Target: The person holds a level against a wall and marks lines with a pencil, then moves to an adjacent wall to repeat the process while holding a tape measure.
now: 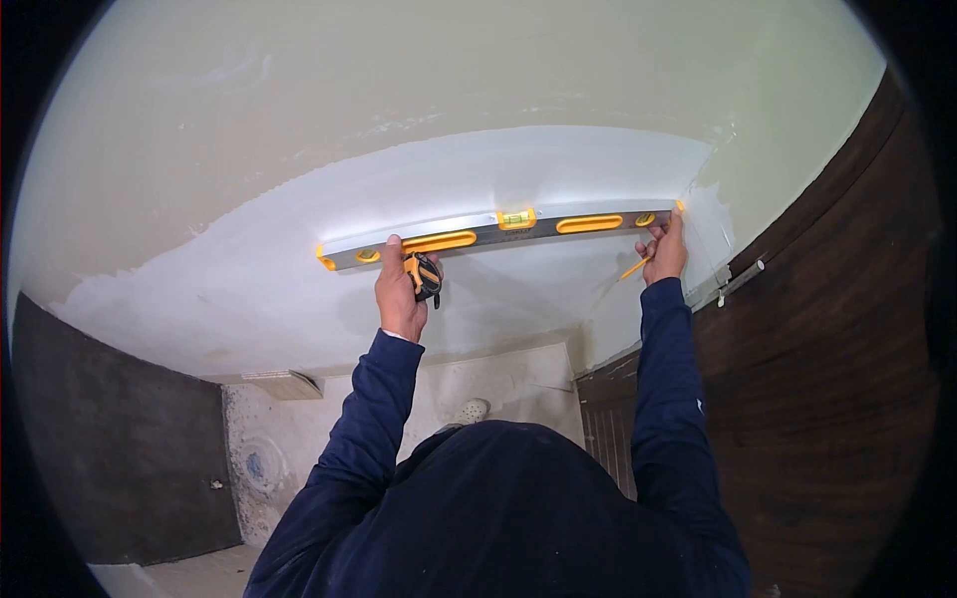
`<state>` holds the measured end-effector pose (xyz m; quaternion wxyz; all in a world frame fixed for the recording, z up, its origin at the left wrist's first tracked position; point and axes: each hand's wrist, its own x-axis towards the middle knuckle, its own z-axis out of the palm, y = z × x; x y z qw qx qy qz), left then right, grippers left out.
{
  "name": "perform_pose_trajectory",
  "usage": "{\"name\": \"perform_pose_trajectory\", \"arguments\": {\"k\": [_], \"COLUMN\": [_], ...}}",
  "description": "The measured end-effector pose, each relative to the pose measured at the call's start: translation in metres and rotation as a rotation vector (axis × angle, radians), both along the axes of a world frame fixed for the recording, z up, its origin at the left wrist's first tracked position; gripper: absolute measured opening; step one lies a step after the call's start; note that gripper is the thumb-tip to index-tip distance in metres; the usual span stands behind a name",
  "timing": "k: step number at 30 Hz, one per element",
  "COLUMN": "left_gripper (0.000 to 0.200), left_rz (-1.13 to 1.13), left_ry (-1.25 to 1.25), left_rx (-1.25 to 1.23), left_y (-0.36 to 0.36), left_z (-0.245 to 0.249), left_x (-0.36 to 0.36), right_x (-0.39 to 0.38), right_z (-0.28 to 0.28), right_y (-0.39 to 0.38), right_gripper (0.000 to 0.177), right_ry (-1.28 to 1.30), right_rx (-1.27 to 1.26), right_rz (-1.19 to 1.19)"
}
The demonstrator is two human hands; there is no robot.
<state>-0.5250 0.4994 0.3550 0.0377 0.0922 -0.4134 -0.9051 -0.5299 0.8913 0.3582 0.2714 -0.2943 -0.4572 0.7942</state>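
A long grey spirit level [518,235] with yellow vials and grip slots lies against the wall, close to horizontal in view. My left hand [401,294] is closed near its left end, thumb on the level's face, with a black and yellow tape measure [427,277] also held in the fingers. At the right end, my right hand [666,251] grips the level near its tip. A yellow pencil [635,267] sticks out from between the right hand's fingers, pointing down and left.
The wall has a white plastered patch [449,174] below beige paint. To the right stands a dark wooden door [817,329] with a metal handle [742,283]. A board piece [284,385] lies by the wall's foot, near a round floor drain [257,464].
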Motion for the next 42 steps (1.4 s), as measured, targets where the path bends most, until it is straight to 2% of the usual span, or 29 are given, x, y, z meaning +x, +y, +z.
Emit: {"name": "perform_pose_trajectory", "arguments": {"k": [5, 17, 24, 32, 35, 36, 38, 40, 42], "left_gripper": [0.043, 0.035, 0.038, 0.037, 0.037, 0.038, 0.04, 0.035, 0.035], "left_rz": [-0.02, 0.056, 0.004, 0.032, 0.035, 0.019, 0.002, 0.039, 0.055], "left_ry": [-0.01, -0.008, -0.015, -0.018, -0.013, -0.01, -0.006, -0.009, -0.016], "left_rx": [-0.041, 0.044, 0.006, 0.044, 0.028, 0.031, 0.036, 0.072, 0.075], "left_y": [-0.001, 0.006, 0.001, 0.007, 0.006, 0.003, 0.004, 0.007, 0.01], "left_z": [-0.002, 0.004, -0.002, 0.007, 0.005, -0.003, -0.005, 0.003, 0.006], "left_x": [0.0, 0.001, -0.001, 0.003, 0.003, 0.0, -0.002, 0.001, 0.002], "right_x": [-0.001, -0.001, 0.0, 0.003, 0.021, 0.027, 0.042, 0.063, 0.103], "right_z": [-0.004, -0.007, -0.006, -0.007, 0.003, -0.005, -0.048, -0.106, -0.137], "right_y": [0.003, 0.005, 0.005, 0.005, -0.012, -0.013, -0.014, -0.029, -0.063], "right_gripper": [0.05, 0.052, 0.054, 0.061, 0.057, 0.057, 0.041, 0.025, 0.019], "right_ry": [-0.008, 0.005, 0.003, 0.031, 0.018, 0.018, 0.002, -0.075, -0.154], "right_rx": [0.005, 0.019, 0.018, 0.014, -0.025, -0.025, -0.134, -0.224, -0.256], "right_rz": [-0.003, -0.013, -0.012, 0.025, 0.002, 0.0, 0.138, 0.303, 0.501]}}
